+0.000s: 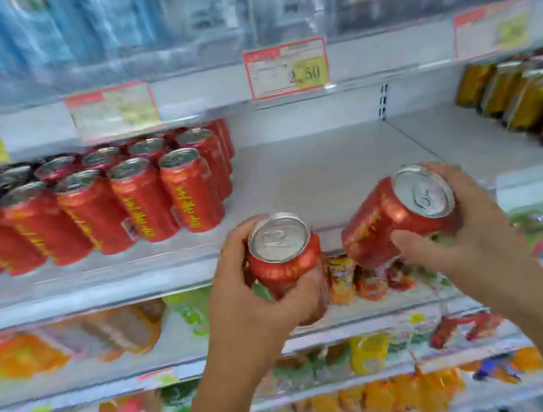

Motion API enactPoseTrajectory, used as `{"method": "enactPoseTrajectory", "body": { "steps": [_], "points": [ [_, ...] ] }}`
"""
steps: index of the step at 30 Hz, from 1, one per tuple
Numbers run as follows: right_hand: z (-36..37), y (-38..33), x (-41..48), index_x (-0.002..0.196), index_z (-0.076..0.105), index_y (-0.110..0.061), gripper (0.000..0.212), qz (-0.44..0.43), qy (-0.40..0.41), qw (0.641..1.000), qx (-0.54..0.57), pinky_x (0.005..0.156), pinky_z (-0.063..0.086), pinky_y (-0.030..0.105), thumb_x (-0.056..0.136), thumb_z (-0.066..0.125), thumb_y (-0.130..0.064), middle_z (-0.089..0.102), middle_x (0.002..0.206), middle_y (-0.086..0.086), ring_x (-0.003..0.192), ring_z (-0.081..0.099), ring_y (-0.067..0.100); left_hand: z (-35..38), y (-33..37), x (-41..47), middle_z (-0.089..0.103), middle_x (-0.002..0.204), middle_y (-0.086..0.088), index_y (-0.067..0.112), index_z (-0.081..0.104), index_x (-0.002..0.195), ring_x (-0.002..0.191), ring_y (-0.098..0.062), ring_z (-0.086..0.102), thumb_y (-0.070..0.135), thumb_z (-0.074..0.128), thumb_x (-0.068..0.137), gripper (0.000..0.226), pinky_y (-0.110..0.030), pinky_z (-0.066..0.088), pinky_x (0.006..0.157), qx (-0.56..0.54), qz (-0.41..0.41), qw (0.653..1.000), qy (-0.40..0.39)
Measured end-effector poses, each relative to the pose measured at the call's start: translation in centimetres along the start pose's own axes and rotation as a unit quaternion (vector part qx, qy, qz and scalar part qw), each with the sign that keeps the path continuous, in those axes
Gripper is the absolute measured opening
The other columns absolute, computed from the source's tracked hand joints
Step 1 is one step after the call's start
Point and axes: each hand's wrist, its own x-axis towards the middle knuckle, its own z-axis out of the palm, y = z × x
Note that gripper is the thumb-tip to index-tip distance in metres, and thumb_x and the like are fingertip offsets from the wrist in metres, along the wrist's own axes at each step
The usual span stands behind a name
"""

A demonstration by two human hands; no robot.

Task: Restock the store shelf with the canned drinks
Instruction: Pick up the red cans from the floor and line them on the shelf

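Gripping a red can (284,259) in the left hand (241,303), fingers and thumb curled round its body, silver lid turned up toward the camera. Holding a second red can (393,221) in the right hand (474,234), thumb laid across its side, fingers wrapped behind the rim, tilted so that the lid leans up and to the right. Both held in the air just before the front edge of the shelf (327,170), near each other but apart.

Beyond them, a bare grey stretch of shelf floor. Left of that gap, standing in rows on the same shelf, more red cans (145,201) with yellow lettering. Right of the gap, well apart from those, gold-yellow cans (526,103).

Above the gap, fixed to the edge of the upper shelf, a red-framed price tag (287,68) reading 2.50, with blurred tags to either side. Higher still, wrapped bottles (33,29) in blue and clear plastic, too blurred to read. Below the hands, lower shelves with bright orange, yellow and green packs (375,399), likewise blurred.
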Motion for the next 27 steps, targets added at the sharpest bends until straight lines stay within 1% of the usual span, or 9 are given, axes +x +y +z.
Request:
{"method": "enactPoseTrajectory", "body": {
  "steps": [2, 7, 9, 12, 16, 18, 22, 24, 27],
  "points": [
    [1.8, -0.9, 2.6, 0.112, 0.055, -0.042, 0.059, -0.023, -0.014, 1.0, 0.01, 0.082, 0.048, 0.016, 0.056, 0.073, -0.045, 0.067, 0.099, -0.02, 0.09, 0.064, 0.0, -2.3, 0.6, 1.2, 0.071, 0.098, 0.015, 0.026, 0.059, 0.112, 0.085, 0.001, 0.067, 0.038, 0.074, 0.055, 0.06, -0.01, 0.048, 0.075, -0.034, 0.002, 0.998, 0.045],
    [7.0, -1.4, 9.1, 0.115, 0.051, -0.034, 0.057, -0.032, -0.048, 0.998, -0.011, 0.085, 0.048, 0.017, 0.071, 0.081, -0.013, 0.064, 0.103, -0.018, 0.093, 0.062, -0.004, -7.1, 0.2, 3.5, 0.072, 0.099, 0.012, 0.026, 0.062, 0.115, 0.084, -0.001, 0.067, 0.04, 0.073, 0.06, 0.058, -0.012, 0.049, 0.074, -0.025, 0.011, 0.994, 0.105],
    [8.5, -1.4, 11.5, 0.121, 0.046, -0.028, 0.062, -0.015, -0.059, 0.997, -0.037, 0.088, 0.048, 0.025, 0.07, 0.08, -0.019, 0.063, 0.111, -0.013, 0.1, 0.062, 0.004, -8.6, -0.4, 4.2, 0.072, 0.101, 0.007, 0.025, 0.062, 0.117, 0.082, -0.003, 0.067, 0.042, 0.073, 0.06, 0.06, -0.014, 0.05, 0.073, -0.029, 0.007, 0.993, 0.114],
    [9.8, -1.1, 14.3, 0.119, 0.044, -0.027, 0.06, 0.029, -0.064, 0.995, -0.073, 0.074, 0.042, 0.018, 0.071, 0.079, -0.025, 0.061, 0.108, -0.01, 0.097, 0.059, 0.004, -9.9, -0.9, 5.3, 0.072, 0.1, 0.007, 0.031, 0.063, 0.116, 0.075, -0.002, 0.066, 0.045, 0.072, 0.058, 0.06, -0.014, 0.051, 0.063, -0.025, -0.005, 0.995, 0.094],
    [10.7, -0.2, 16.3, 0.118, 0.046, -0.026, 0.053, 0.047, -0.072, 0.993, -0.084, 0.067, 0.038, 0.014, 0.075, 0.077, -0.023, 0.056, 0.099, -0.017, 0.09, 0.053, -0.004, -10.0, -1.2, 6.6, 0.072, 0.104, 0.013, 0.037, 0.063, 0.111, 0.092, -0.003, 0.068, 0.04, 0.074, 0.061, 0.052, -0.015, 0.051, 0.076, -0.016, 0.001, 0.998, 0.062],
    [10.8, 0.5, 16.8, 0.118, 0.048, -0.027, 0.049, 0.055, -0.072, 0.994, -0.055, 0.073, 0.043, 0.017, 0.077, 0.074, -0.019, 0.06, 0.1, -0.014, 0.093, 0.057, -0.001, -9.4, -1.4, 6.8, 0.072, 0.105, 0.013, 0.037, 0.063, 0.111, 0.094, -0.004, 0.068, 0.038, 0.074, 0.061, 0.051, -0.017, 0.051, 0.078, -0.016, 0.006, 0.998, 0.065],
    [10.8, 1.9, 17.7, 0.128, 0.047, -0.035, 0.059, 0.057, -0.14, 0.989, -0.002, 0.101, 0.046, 0.038, 0.076, 0.073, -0.024, 0.061, 0.116, -0.009, 0.11, 0.057, 0.01, -7.7, -1.4, 6.5, 0.071, 0.106, 0.014, 0.033, 0.062, 0.116, 0.095, -0.003, 0.068, 0.038, 0.073, 0.063, 0.054, -0.014, 0.051, 0.076, -0.021, 0.019, 0.995, 0.092],
    [10.9, 2.7, 17.7, 0.136, 0.039, -0.039, 0.074, 0.059, -0.168, 0.984, -0.011, 0.095, 0.044, 0.031, 0.075, 0.08, -0.031, 0.054, 0.125, -0.007, 0.112, 0.053, 0.008, -6.7, -1.2, 6.3, 0.071, 0.104, 0.013, 0.029, 0.062, 0.119, 0.094, -0.003, 0.068, 0.037, 0.073, 0.064, 0.056, -0.014, 0.051, 0.076, -0.023, 0.019, 0.993, 0.113],
    [11.0, 3.9, 17.8, 0.14, 0.036, -0.03, 0.084, 0.034, -0.167, 0.984, -0.044, 0.077, 0.042, 0.019, 0.071, 0.083, -0.034, 0.052, 0.124, -0.006, 0.107, 0.053, 0.009, -5.5, -0.9, 6.2, 0.071, 0.102, 0.014, 0.031, 0.061, 0.118, 0.092, -0.002, 0.068, 0.038, 0.073, 0.065, 0.055, -0.014, 0.051, 0.076, -0.019, 0.012, 0.99, 0.14]
  ]
}}
